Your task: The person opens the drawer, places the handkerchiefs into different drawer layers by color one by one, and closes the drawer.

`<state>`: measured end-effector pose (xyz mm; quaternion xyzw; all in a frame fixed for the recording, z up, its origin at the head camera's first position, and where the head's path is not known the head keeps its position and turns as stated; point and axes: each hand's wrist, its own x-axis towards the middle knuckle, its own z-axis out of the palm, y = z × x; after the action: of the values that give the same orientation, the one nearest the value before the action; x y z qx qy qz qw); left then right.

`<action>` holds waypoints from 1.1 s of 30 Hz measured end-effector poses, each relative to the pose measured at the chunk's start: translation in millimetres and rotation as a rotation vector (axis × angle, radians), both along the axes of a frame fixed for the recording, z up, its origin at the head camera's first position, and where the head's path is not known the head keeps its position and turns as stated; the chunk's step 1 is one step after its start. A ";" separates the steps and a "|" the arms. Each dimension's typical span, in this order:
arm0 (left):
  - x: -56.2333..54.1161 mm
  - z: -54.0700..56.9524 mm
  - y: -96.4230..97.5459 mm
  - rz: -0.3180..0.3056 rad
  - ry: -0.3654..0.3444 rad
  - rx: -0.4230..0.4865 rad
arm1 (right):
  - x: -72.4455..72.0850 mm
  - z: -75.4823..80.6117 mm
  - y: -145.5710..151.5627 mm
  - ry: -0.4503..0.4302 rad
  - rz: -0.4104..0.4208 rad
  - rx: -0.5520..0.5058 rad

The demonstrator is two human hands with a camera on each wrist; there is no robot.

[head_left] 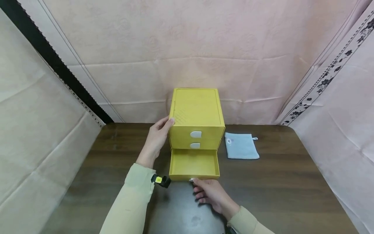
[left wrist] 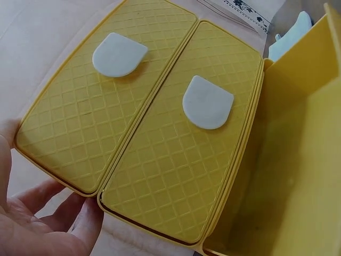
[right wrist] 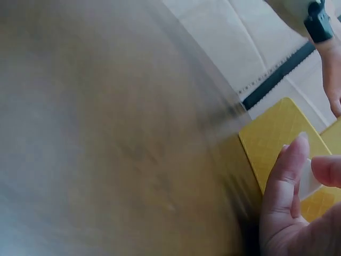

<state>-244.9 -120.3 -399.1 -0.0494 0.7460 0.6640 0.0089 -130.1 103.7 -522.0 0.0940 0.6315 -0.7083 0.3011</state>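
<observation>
A yellow drawer box (head_left: 197, 107) with three drawers stands on the table against the cloth backdrop. White tabs (left wrist: 120, 55) mark the two upper drawers, both closed, their fronts in a diamond pattern. Pulled far out, the bottom drawer (head_left: 194, 162) shows its bare yellow floor. My left hand (head_left: 156, 138) grips the box's upper left side, thumb at the front corner and fingers along the side. At the drawer's front, my right hand (head_left: 211, 195) pinches its white tab (right wrist: 308, 181) between thumb and index finger, the other fingers loosely curled.
A folded light blue cloth (head_left: 242, 146) with a small loop lies on the brown table (head_left: 277, 182), right of the box. Pale cloth walls (head_left: 204, 39) enclose the back and both sides. A black wrist strap (head_left: 162, 180) sits on the left sleeve, close beside the drawer.
</observation>
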 end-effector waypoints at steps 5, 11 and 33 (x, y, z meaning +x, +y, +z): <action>-0.5 0.8 -2.5 -0.005 0.010 -0.003 | 14.8 -1.2 -1.9 -0.008 0.000 -0.020; -2.1 2.5 -7.9 -0.013 0.020 -0.006 | 24.3 -1.8 -4.2 -0.027 0.020 -0.034; -1.3 -2.2 -4.8 -0.026 0.009 -0.004 | 35.3 -2.7 13.7 0.017 0.087 0.083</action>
<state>-246.1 -125.2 -401.3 -0.0368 0.7480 0.6626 0.0142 -94.8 117.4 -524.7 0.0727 0.6666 -0.6683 0.3221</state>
